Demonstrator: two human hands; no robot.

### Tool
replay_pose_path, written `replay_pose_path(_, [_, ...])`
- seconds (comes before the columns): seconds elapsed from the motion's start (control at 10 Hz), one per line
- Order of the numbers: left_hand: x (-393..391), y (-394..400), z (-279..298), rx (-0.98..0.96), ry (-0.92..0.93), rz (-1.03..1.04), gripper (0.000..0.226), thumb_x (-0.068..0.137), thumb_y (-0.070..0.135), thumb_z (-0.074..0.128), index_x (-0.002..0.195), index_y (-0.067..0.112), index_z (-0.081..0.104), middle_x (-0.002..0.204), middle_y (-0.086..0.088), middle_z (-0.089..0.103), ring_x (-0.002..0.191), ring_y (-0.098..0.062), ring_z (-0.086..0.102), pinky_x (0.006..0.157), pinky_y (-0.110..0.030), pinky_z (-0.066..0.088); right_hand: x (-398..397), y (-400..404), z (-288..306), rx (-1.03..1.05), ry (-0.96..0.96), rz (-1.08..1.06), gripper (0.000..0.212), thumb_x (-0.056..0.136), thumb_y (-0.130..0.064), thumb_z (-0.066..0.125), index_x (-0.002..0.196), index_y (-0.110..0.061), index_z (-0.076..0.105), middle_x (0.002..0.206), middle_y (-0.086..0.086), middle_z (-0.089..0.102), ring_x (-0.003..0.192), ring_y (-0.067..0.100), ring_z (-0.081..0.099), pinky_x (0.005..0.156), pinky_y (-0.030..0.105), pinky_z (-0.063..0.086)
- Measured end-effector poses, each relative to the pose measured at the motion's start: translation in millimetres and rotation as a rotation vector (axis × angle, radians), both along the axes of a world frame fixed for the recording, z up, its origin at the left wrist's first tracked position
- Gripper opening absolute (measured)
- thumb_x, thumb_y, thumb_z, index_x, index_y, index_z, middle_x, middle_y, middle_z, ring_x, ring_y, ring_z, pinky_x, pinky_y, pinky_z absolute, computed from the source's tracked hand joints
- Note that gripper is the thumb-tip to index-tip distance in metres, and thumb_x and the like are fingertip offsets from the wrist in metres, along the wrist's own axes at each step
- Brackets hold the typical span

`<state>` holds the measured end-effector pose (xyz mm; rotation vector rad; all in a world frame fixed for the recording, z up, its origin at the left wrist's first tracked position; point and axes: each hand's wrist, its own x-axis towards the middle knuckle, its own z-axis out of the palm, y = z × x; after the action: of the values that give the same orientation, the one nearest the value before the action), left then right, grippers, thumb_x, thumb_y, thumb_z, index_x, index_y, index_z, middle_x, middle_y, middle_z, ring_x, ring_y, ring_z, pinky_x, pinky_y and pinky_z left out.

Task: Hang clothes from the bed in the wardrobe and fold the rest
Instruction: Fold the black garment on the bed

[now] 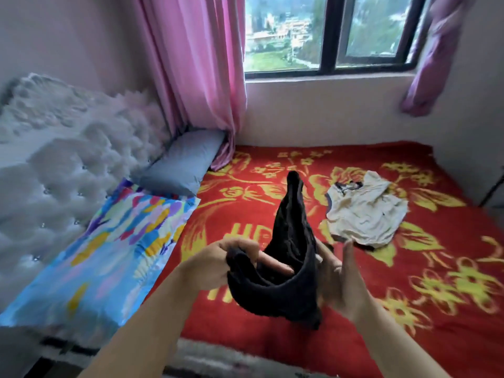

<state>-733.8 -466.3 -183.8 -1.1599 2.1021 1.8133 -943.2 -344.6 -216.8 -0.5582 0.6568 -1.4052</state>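
A black garment (289, 241) hangs bunched above the near part of the bed, one end trailing toward the window. My left hand (218, 264) grips its left edge with curled fingers. My right hand (338, 279) holds the right side, thumb behind the cloth and fingers mostly straight. A crumpled cream shirt (368, 211) with dark trim lies flat on the red and yellow blanket (436, 268), just beyond my right hand. The wardrobe is out of view.
A grey pillow (180, 162) and a bright multicoloured pillow (109, 246) lie against the white tufted headboard (54, 165) on the left. A pink curtain (196, 72) hangs by the window (327, 34). Wall borders the bed's far side.
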Motion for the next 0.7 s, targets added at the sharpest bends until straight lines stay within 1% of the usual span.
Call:
replay_pose_path(0.1, [16, 68, 14, 0.017, 0.153, -0.134, 0.013, 0.061, 0.018, 0.08, 0.063, 0.029, 0.075, 0.084, -0.003, 0.074, 0.118, -0.032, 0.055, 0.086, -0.034, 0.053, 37, 69, -14, 0.383, 0.068, -0.186, 0.108, 0.048, -0.082, 0.06, 0.13, -0.014, 0.047, 0.11, 0.017, 0.065, 0.099, 0.033, 0.064, 0.076, 0.046, 0.053])
replay_pose_path(0.2, [30, 127, 6, 0.299, 0.273, -0.264, 0.031, 0.079, 0.004, 0.061, 0.072, 0.031, 0.075, 0.095, 0.004, 0.073, 0.12, -0.019, 0.053, 0.102, -0.032, 0.041, 49, 104, -37, 0.527, 0.114, -0.187, 0.088, 0.068, -0.08, 0.032, 0.106, -0.004, 0.058, 0.087, 0.017, 0.067, 0.08, 0.031, 0.064, 0.07, 0.041, 0.05])
replay_pose_path(0.3, [43, 178, -9, 0.372, 0.154, -0.474, 0.051, 0.079, -0.009, 0.046, 0.062, 0.032, 0.072, 0.095, 0.009, 0.072, 0.119, -0.008, 0.053, 0.095, -0.024, 0.045, 69, 141, -60, 0.711, 0.202, -0.144, 0.086, 0.069, -0.073, 0.055, 0.123, -0.006, 0.054, 0.121, 0.01, 0.059, 0.113, 0.03, 0.056, 0.093, 0.037, 0.042])
replay_pose_path(0.4, [56, 199, -36, 0.249, 0.067, -0.486, 0.054, 0.077, -0.013, 0.046, 0.054, 0.031, 0.067, 0.093, 0.007, 0.072, 0.12, -0.022, 0.052, 0.092, -0.03, 0.047, 93, 168, -90, 0.881, 0.457, -0.048, 0.057, 0.072, -0.043, 0.074, 0.114, -0.007, 0.059, 0.112, 0.008, 0.063, 0.105, 0.024, 0.06, 0.092, 0.033, 0.043])
replay_pose_path(0.5, [82, 214, -51, 0.155, -0.022, -0.435, 0.04, 0.075, -0.007, 0.05, 0.061, 0.025, 0.068, 0.093, -0.004, 0.064, 0.104, -0.027, 0.059, 0.092, -0.042, 0.045, 123, 199, -97, 0.931, 0.568, 0.0, 0.013, 0.082, 0.001, 0.057, 0.069, -0.003, 0.052, 0.046, 0.007, 0.056, 0.04, 0.016, 0.055, 0.047, 0.018, 0.042])
replay_pose_path(0.6, [110, 215, -47, 0.098, 0.038, -0.29, 0.039, 0.085, -0.008, 0.049, 0.082, 0.027, 0.068, 0.09, 0.01, 0.063, 0.089, -0.009, 0.059, 0.08, -0.022, 0.044, 121, 206, -92, 0.875, 0.763, -0.132, 0.022, 0.078, 0.014, 0.045, 0.088, -0.005, 0.053, 0.062, 0.007, 0.051, 0.052, 0.016, 0.05, 0.044, 0.019, 0.034])
replay_pose_path(0.7, [124, 212, -35, -0.12, 0.227, -0.12, 0.026, 0.083, 0.005, 0.057, 0.089, 0.028, 0.065, 0.088, 0.012, 0.065, 0.088, -0.004, 0.06, 0.079, -0.02, 0.045, 96, 208, -39, 0.525, 0.944, 0.015, 0.051, 0.08, 0.019, 0.043, 0.112, -0.019, 0.053, 0.094, 0.002, 0.063, 0.082, 0.013, 0.06, 0.064, 0.019, 0.049])
